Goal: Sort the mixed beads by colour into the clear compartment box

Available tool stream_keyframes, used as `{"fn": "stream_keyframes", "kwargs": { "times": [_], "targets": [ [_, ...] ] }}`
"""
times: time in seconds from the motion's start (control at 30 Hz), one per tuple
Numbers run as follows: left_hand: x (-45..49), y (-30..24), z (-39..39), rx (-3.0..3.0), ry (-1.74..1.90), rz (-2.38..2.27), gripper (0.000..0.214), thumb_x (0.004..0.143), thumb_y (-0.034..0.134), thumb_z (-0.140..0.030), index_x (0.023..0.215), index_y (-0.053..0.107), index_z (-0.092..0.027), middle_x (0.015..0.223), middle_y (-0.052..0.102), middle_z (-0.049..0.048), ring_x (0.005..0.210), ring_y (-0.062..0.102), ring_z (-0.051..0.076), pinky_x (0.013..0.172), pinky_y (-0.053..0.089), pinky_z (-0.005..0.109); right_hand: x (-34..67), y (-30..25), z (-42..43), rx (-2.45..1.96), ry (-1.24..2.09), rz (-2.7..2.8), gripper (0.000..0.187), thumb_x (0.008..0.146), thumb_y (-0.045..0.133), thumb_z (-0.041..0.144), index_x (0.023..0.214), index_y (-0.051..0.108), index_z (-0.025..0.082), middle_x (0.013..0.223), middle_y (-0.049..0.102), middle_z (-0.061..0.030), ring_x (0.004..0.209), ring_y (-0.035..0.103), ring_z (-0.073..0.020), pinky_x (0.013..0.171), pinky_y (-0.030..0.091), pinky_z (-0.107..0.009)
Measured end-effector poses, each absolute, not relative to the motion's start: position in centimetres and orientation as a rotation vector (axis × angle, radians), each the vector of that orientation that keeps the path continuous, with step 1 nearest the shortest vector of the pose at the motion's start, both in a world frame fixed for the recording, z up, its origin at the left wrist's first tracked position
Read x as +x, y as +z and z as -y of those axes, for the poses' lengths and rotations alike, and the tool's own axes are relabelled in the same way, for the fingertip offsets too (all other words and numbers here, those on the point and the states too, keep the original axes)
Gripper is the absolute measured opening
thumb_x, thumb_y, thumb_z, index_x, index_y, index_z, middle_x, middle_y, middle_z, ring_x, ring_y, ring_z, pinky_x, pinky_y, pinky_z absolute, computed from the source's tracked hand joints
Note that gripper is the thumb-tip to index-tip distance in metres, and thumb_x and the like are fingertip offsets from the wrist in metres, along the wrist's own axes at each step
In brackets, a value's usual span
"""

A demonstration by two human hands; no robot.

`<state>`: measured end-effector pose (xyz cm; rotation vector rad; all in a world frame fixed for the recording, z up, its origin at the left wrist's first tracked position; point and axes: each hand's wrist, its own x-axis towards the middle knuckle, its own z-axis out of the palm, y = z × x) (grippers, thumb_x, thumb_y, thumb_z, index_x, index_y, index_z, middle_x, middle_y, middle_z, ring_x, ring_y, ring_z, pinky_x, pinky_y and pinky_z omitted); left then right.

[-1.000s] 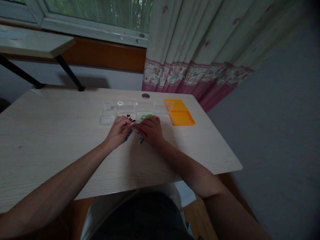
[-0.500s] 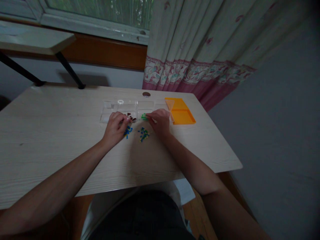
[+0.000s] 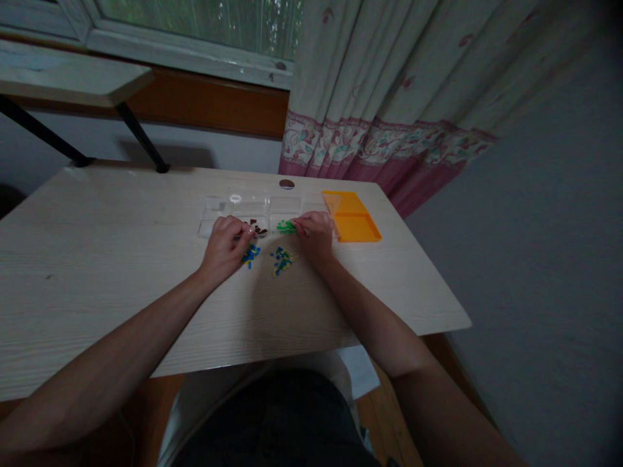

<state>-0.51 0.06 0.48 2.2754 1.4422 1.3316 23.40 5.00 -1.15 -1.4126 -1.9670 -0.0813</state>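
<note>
My left hand (image 3: 225, 244) is at the front of a clear plastic compartment tray (image 3: 285, 205), thumb and fingertips pinched together beside small dark brown pieces (image 3: 256, 227). Just below those fingertips lies a small pile of blue pieces (image 3: 251, 254) with a little yellow among them. My right hand (image 3: 316, 235) has its fingers closed at the right edge of the green pieces (image 3: 285, 226), which are in a front compartment. Anything within either pinch is too small to make out. Between the hands, on the tabletop, lies a mixed pile of blue, yellow and green pieces (image 3: 282, 261).
An open orange box (image 3: 357, 227) stands right of the clear tray. Behind the tray, near the back edge of the table (image 3: 121, 259), lies a small brown round object (image 3: 287, 184). A raised shelf (image 3: 73, 74) on black legs is at back left; a curtain (image 3: 370, 139) hangs behind.
My right hand has shifted slightly right, away from the green pieces, so more of them show. My left hand keeps its pinch beside the brown pieces. The view has moved slightly.
</note>
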Motion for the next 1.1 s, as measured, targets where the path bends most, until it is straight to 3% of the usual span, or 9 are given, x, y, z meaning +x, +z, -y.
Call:
{"fn": "stream_keyframes", "kwargs": {
  "times": [0.43,0.57,0.73,1.1],
  "targets": [
    [-0.5,0.3,-0.3,2.306,1.253,-1.426,0.028,0.097,0.047,-0.038,0.087,0.066,-0.021,0.085,0.063,0.0049,0.088,0.054,0.021,0.088,0.040,0.040,23.3,-1.1,-5.0,-1.377,-0.065,2.005,0.027,0.097,0.050,0.037,0.096,0.073,0.024,0.099,0.068,-0.0050,0.101,0.051,-0.0225,0.091,0.033,-0.038],
    [-0.2,0.3,0.1,2.453,1.139,-1.320,0.023,0.095,0.050,-0.033,0.099,0.068,-0.021,0.093,0.064,0.0071,0.096,0.053,0.023,0.092,0.040,0.042,23.2,-1.2,-5.1,-1.342,-0.076,1.990,0.028,0.097,0.049,0.039,0.095,0.073,0.024,0.098,0.068,-0.0048,0.100,0.051,-0.0220,0.092,0.034,-0.038],
    [0.9,0.1,1.1,2.667,0.864,-1.147,0.032,0.092,0.052,-0.027,0.121,0.065,-0.024,0.109,0.059,0.0097,0.107,0.048,0.026,0.094,0.040,0.043,23.1,-1.3,-5.0,-1.351,-0.081,1.983,0.027,0.096,0.051,0.039,0.095,0.073,0.024,0.098,0.068,-0.0044,0.100,0.051,-0.0216,0.092,0.033,-0.038],
    [1.5,-0.5,1.2,2.723,0.771,-1.175,0.030,0.090,0.054,-0.027,0.118,0.066,-0.022,0.115,0.058,0.0107,0.110,0.047,0.029,0.096,0.040,0.045,22.8,-0.8,-4.6,-1.368,-0.060,2.017,0.026,0.096,0.052,0.037,0.095,0.073,0.024,0.097,0.068,-0.0044,0.101,0.052,-0.0220,0.091,0.032,-0.038]
  ]
}}
